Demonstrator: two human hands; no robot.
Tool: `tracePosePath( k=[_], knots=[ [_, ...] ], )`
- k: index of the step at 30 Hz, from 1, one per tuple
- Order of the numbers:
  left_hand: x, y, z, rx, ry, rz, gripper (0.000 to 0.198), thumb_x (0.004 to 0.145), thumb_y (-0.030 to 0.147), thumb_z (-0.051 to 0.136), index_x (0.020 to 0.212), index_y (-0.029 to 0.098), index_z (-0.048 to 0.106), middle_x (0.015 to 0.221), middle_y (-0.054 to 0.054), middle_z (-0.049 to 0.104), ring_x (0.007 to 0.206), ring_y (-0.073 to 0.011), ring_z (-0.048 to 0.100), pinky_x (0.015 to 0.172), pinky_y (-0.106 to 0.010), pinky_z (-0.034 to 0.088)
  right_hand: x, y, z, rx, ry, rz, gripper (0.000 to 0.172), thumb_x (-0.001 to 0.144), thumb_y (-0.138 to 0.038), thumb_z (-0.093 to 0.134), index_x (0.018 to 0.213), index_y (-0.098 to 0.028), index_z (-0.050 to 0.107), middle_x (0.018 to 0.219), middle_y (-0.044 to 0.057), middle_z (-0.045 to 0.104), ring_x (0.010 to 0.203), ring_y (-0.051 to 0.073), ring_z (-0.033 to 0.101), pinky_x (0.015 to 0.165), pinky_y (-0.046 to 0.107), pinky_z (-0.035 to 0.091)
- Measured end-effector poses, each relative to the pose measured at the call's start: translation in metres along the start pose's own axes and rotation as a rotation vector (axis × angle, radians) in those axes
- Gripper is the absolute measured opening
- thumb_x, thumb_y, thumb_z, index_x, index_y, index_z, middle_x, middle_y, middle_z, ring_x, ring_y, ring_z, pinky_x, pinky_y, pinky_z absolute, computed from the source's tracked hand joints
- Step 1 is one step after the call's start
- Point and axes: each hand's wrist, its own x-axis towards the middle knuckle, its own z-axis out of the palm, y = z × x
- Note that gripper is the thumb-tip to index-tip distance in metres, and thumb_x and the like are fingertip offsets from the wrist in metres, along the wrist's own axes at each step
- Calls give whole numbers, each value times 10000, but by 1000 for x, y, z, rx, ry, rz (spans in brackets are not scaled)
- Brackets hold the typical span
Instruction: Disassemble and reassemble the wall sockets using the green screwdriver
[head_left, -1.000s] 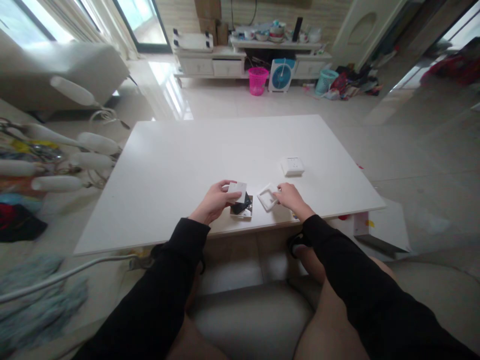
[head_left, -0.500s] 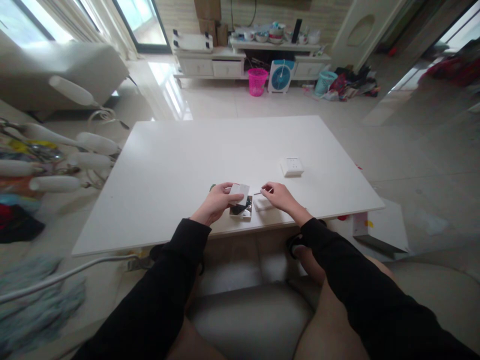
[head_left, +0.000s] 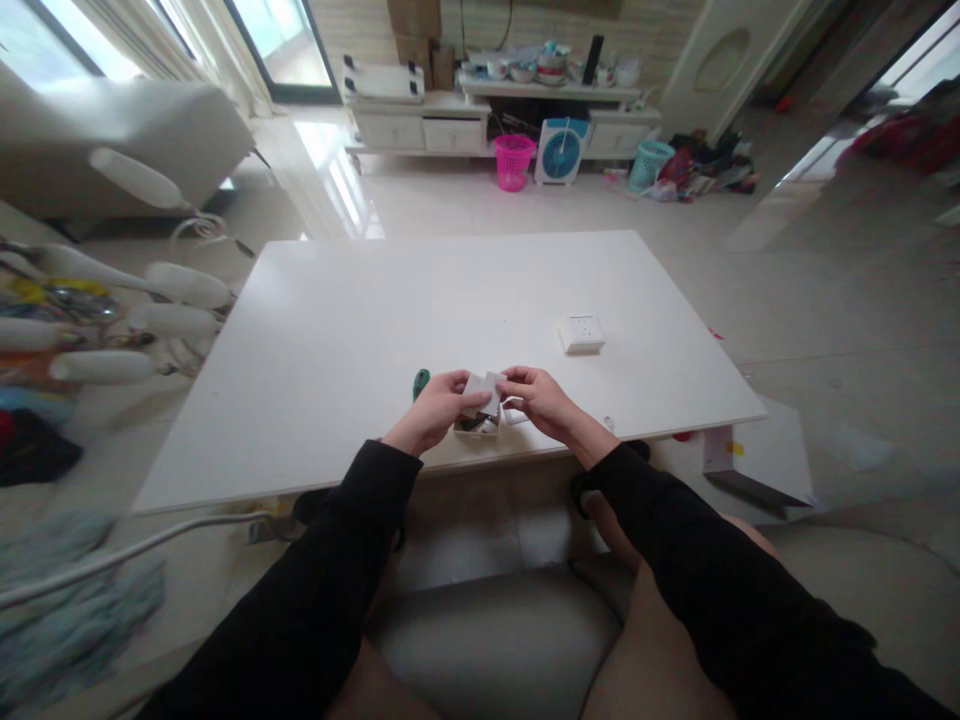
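Note:
My left hand (head_left: pixel 429 412) is closed on a flat white square plate (head_left: pixel 475 391), which looks like a wall switch or socket panel. Thumb and fingers of my right hand (head_left: pixel 541 396) pinch a small white flat piece (head_left: pixel 493 383) against the plate's right side. Under both hands an open white box (head_left: pixel 480 433) holds dark and shiny small parts, partly covered. A white frame-like piece (head_left: pixel 516 415) lies to its right, half hidden by my right hand. Just behind my left hand is a green object (head_left: pixel 421 379), perhaps a tool handle.
A white socket unit (head_left: pixel 582 335) sits farther back on the white table (head_left: pixel 360 320). Near the front edge lies a small clear item (head_left: pixel 609 424). A lamp with white arms (head_left: pixel 180 285) stands left of the table; a white box (head_left: pixel 757 455) is below its right side.
My right hand has moved left, bringing the thin white piece from beside the box to the plate in my left hand. More of the green object shows.

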Motion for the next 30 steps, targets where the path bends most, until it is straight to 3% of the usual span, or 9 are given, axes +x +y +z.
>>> tracePosePath(
  k=[5,16,19,26,30],
  knots=[
    [1,0,-1,8,-4,9,428,578,300,939,889,123,705,836,-55,741,722,-157,675,692,-288,498,-4,-3,3,85,-10,44,488,482,-426,1016,767,-185,702,747,-28,676,727,123,615,674,271,490],
    [1,1,2,-4,20,2,318,678,241,863,916,124,688,833,-38,713,688,-117,653,627,-235,478,-2,-1,3,27,36,26,421,552,-394,961,812,-196,697,750,-23,689,713,130,614,664,276,487],
    [0,2,3,-46,10,-25,279,722,234,832,937,130,688,865,-47,718,707,-119,665,651,-240,513,-1,1,3,32,64,12,446,532,-403,970,796,-195,677,733,-34,680,692,123,625,637,262,488],
    [-3,0,9,-61,-65,-35,392,691,215,864,1027,126,681,938,-77,743,776,-150,714,745,-281,560,2,10,4,-8,67,-54,489,538,-398,984,815,-210,627,713,-57,672,651,134,669,667,304,565],
    [-1,-4,6,45,-19,32,369,699,238,840,1002,145,652,897,-56,733,774,-170,707,751,-310,562,2,10,3,-54,81,-65,512,547,-420,988,842,-212,625,749,-48,680,654,138,683,657,307,579]
  ],
)
